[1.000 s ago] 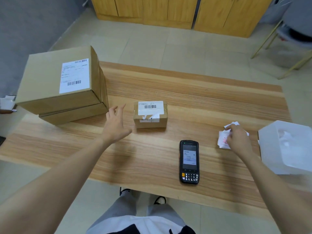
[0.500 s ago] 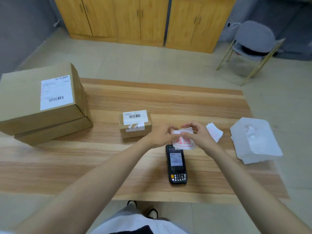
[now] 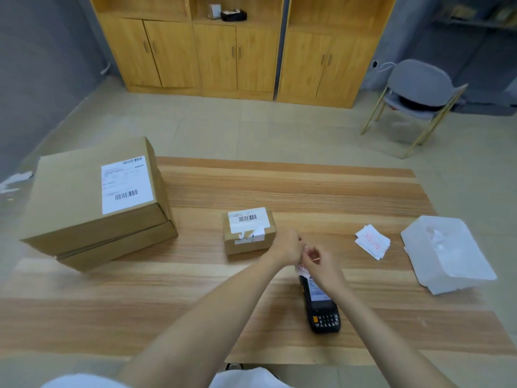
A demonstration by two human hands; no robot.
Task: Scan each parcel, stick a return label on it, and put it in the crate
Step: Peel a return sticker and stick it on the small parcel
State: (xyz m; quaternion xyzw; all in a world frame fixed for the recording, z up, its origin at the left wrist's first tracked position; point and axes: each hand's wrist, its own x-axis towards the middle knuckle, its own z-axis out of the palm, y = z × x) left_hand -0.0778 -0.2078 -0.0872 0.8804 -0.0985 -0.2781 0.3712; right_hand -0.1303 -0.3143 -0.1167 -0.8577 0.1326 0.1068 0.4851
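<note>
Label [image 3: 302, 270]: pinched between both hands above the top end of the scanner [image 3: 321, 303], mostly hidden; only a white corner with red print shows below the fingers. Left hand [image 3: 288, 247] and right hand [image 3: 321, 264] are knuckle to knuckle, fingers curled tight onto the paper. Probably peeling the backing.

Parcel [image 3: 249, 231]: on the table [image 3: 279, 191], just left of the hands, its barcode facing up.

Risks:
- The freed sticky face may fold on itself or catch a fingertip with the hands this close.
- It could tear if the backing is pulled unevenly.
- If set down carelessly it could cover the parcel's barcode.

Label stack [image 3: 372, 245] and white container [image 3: 447, 253], perhaps the crate, lie to the right. Two big boxes [image 3: 95, 200] are stacked far left.

Change: half a second ago the label was spread flat between the hands with its red print plain; now the hands have closed together and bunched over it.
</note>
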